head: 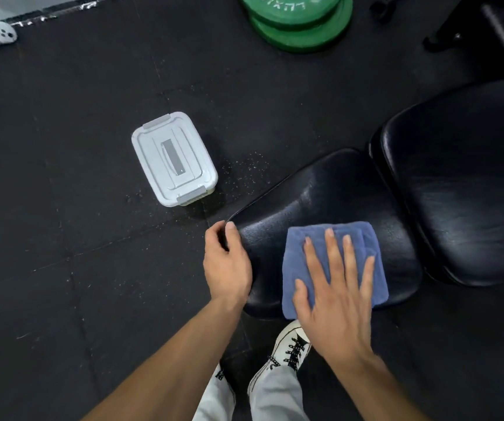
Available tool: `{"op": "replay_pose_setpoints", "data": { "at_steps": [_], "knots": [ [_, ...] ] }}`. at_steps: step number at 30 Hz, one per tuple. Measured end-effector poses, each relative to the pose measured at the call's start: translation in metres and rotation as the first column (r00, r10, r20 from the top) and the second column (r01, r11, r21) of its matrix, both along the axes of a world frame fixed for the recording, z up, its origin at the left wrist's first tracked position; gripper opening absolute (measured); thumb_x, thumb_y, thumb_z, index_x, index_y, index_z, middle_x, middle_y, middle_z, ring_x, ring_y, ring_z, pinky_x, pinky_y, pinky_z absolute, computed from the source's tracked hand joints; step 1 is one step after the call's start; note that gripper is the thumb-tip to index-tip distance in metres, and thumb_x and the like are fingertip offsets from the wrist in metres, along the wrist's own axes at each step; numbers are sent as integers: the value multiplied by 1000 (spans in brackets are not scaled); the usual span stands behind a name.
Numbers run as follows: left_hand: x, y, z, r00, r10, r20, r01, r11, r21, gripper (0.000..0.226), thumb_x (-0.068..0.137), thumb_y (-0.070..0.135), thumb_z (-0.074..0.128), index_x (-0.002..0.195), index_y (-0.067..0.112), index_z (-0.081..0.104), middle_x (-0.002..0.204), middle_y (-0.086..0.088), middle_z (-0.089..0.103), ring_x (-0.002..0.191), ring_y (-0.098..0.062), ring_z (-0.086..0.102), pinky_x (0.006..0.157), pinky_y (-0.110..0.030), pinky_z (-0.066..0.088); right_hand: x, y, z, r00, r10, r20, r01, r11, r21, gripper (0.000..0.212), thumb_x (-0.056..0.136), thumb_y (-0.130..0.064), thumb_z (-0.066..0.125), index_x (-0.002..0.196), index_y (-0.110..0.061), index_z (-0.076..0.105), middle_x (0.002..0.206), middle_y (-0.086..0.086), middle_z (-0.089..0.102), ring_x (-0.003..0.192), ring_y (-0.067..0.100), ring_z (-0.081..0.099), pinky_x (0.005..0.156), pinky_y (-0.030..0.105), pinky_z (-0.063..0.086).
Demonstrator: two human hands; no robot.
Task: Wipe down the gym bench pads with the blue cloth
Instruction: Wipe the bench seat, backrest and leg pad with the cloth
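A folded blue cloth (pixel 357 238) lies flat on the black seat pad (pixel 320 192) of the gym bench. My right hand (pixel 335 287) presses on the cloth with straight, spread fingers. My left hand (pixel 226 262) grips the left corner edge of the seat pad, thumb on top and fingers curled under the rim. The larger black back pad (pixel 463 183) adjoins the seat pad to the right, with a narrow gap between them.
A closed white plastic box (pixel 174 158) sits on the black rubber floor left of the bench. Green weight plates (pixel 299 22) are stacked at the top. A white controller (pixel 0 33) lies far left. My white shoes (pixel 290 350) stand under the seat pad's near edge.
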State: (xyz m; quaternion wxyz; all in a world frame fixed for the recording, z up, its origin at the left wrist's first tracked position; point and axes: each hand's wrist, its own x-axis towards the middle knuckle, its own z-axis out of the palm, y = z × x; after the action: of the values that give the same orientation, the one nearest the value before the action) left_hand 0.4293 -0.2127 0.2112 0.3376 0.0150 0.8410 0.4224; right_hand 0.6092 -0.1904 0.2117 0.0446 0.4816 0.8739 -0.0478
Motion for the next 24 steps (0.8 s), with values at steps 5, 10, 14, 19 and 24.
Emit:
{"op": "replay_pose_setpoints", "data": {
  "at_steps": [5,10,14,19,24],
  "knots": [
    [11,-1,-4,984,-87,-156,76,994,-74,47,103,54,45,140,27,51,140,10,58,116,-5,50,95,-24,34,13,-18,-3,998,-63,12,63,998,-1,65,102,-45,36,163,-25,25,173,12,15,160,37,11,122,70,17],
    [12,3,-10,971,-89,-223,63,991,-121,46,103,53,45,140,27,53,140,7,59,126,-15,55,96,-24,34,-14,28,-2,999,-37,9,37,999,4,65,102,-44,34,164,-28,23,173,12,16,160,34,11,124,66,12],
    [12,5,-12,966,-92,-240,61,989,-134,46,103,52,46,140,26,53,142,6,59,127,-17,55,96,-26,35,-32,74,1,1000,-7,4,7,1000,-17,66,100,-46,33,164,-29,24,173,11,16,160,33,10,125,64,9],
    [11,6,-12,966,-108,-234,79,988,-133,48,103,53,46,142,25,52,143,7,58,130,-14,54,99,-26,36,-62,135,0,1000,5,-9,-6,999,-42,65,97,-49,31,160,-33,31,171,10,23,160,32,12,126,63,7],
    [8,5,-10,930,-196,-312,147,974,-174,50,106,49,41,144,18,52,144,2,57,136,-19,50,117,-41,36,-82,165,-2,999,-31,-17,30,996,-83,65,95,-54,28,156,-33,39,170,9,25,160,35,10,123,71,2]
  ]
}}
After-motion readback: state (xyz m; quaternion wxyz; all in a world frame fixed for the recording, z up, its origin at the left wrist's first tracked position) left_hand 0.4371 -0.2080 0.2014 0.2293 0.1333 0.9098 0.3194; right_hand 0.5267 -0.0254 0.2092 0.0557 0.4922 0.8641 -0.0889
